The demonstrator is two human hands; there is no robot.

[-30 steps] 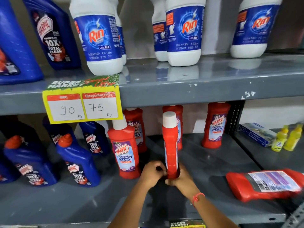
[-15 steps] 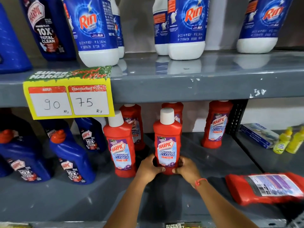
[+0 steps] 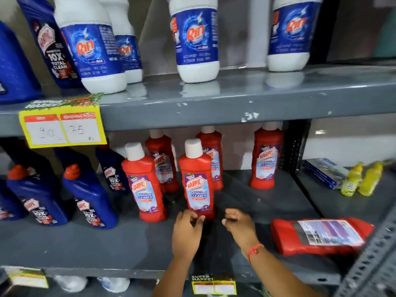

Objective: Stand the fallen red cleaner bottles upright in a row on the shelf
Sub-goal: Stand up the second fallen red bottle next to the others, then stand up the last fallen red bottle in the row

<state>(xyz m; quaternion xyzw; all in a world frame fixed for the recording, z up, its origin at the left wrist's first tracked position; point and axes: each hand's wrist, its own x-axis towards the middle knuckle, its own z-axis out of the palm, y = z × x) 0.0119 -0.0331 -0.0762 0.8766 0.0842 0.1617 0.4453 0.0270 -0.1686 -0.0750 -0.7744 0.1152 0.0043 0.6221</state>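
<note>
A: Low centre of the frame, both hands sit at the foot of the upright red bottle point(image 3: 198, 181). The left hand point(image 3: 186, 234) has its fingers curled, tips just brushing the bottle's base, a loose grip that doesn't wrap around it.

B: And the right hand point(image 3: 241, 225)?

A: Fingers spread, grip apart, just beside the base on its right side and touching nothing that I can make out. A red thread band point(image 3: 254, 250) circles that wrist.

B: So the bottle stands by itself on the lower shelf point(image 3: 128, 245)?

A: It does: white cap up, Harpic label facing us, middle of the frame. Just left of it stands a second red bottle point(image 3: 144, 185), also upright, tilted only by the lens. Behind them, further back, three more red ones point(image 3: 265, 159) stand near the rear wall.

B: Anything down flat?

A: Yes, at the lower right a fallen red bottle point(image 3: 321, 236) lies on its side on the same shelf, back label and barcode up, well apart from the hands.

B: Further out?

A: On the left, blue Harpic bottles point(image 3: 87, 200) with red caps. On the upper shelf point(image 3: 235, 103), white Rin bottles point(image 3: 196, 41) in a row. A yellow price tag point(image 3: 62, 126) hangs off that shelf's edge at the left. On the far right, small yellow bottles point(image 3: 362, 179) beside a blue box point(image 3: 323, 172).
</note>
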